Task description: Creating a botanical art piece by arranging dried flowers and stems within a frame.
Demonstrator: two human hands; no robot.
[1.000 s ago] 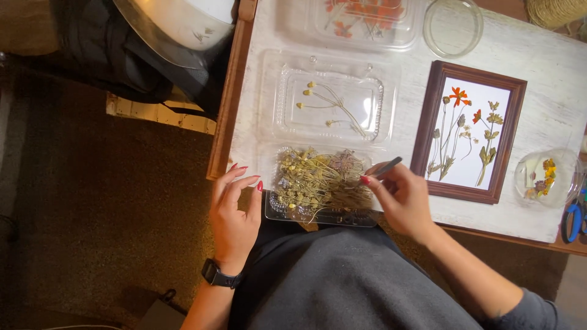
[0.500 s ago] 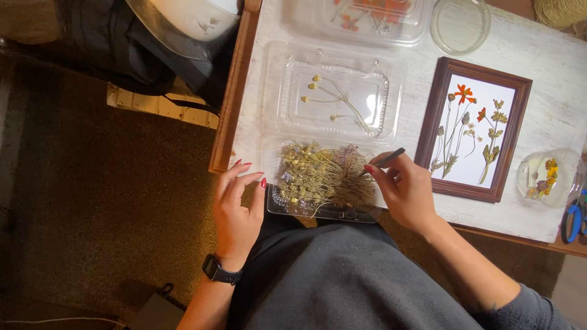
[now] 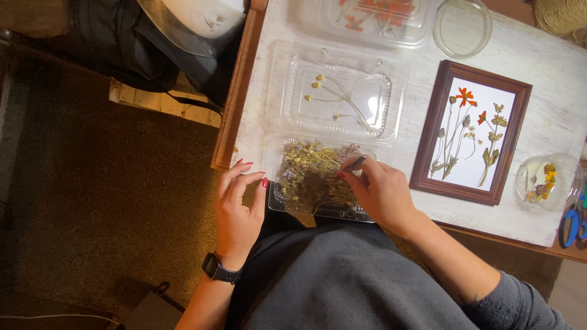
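tweezers (image 3: 354, 164) over dried flowers (image 3: 313, 178)

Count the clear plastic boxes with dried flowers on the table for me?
3: the clamshell tray under both hands, the open clamshell behind it, and a lidded box at the far edge, partly cut off.

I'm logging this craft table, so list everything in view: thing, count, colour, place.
Clamshell tray of dried flowers: one, clear, table's near edge.
Tray with few stems: one, clear, behind it.
Tray of orange flowers: one, clear, far edge.
Round lid: one, clear, far edge.
Picture frame: one, brown, holding pressed flowers.
Bowl of petals: one, clear, beside frame.
Scissors: one, blue, table's corner.
Table: one, whitewashed.
Left hand: touching tray edge, empty.
Right hand: holding tweezers over the dried flowers.
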